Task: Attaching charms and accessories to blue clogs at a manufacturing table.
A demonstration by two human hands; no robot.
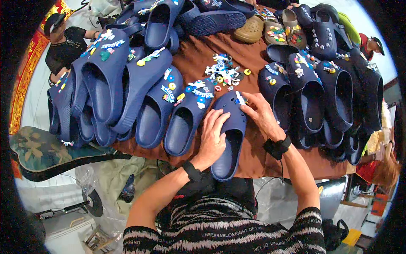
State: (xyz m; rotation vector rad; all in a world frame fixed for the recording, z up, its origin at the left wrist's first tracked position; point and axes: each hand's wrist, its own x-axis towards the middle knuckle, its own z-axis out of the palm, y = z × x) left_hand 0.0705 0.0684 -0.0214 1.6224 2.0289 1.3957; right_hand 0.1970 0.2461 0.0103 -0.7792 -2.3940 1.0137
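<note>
The navy foam clog [229, 134] lay toe-away on the brown tablecloth [253, 156], its heel overhanging the near edge. The left hand [212, 136] pressed flat over its left wall and opening, fingers spread, steadying rather than clenching. The right hand [261, 113] pinched a small white-and-blue shoe charm [240, 98] against the perforated toe. To seat it well, the left hand probably ought to brace from below the hole while the thumb pushed straight down, not at a slant.

Just beyond the clog's toe lay a loose heap of charms [224, 73] on the cloth. Left of the clog stood a row of decorated navy clogs [144, 84], overlapping; right of it, another dark cluster [321, 97]. Far beyond, tan clogs [275, 27] also carried charms. No bin or tray showed; the shoes held nothing inside.
</note>
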